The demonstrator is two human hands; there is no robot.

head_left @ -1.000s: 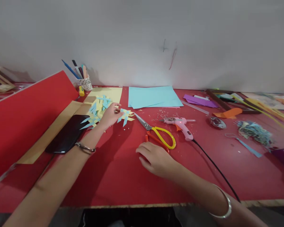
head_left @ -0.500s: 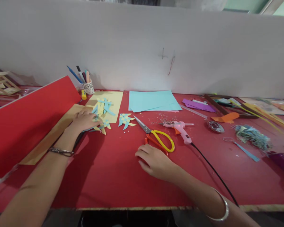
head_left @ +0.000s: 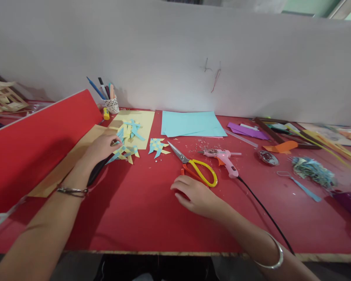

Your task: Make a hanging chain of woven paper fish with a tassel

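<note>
My left hand hovers at the left edge of the woven pieces, its fingers bent with a gap between them and nothing visibly held. Just beside its fingertips lies a blue-and-yellow woven paper fish; more woven strips lie behind. Partly under that hand is a black object I cannot identify. A third woven piece, another paper fish, rests to the right. My right hand lies on the table, fingers loosely apart and empty, close to the red handle of the scissors.
A pink glue gun with a black cord lies right of the scissors. Light-blue sheets and a cream sheet are at the back. A red board slants along the left; a pen cup stands behind. Tassels lie right.
My left hand has lifted slightly off the woven fish, its fingers more curled, uncovering more of the paper. My right hand stays by the scissors. The view has shifted slightly.
</note>
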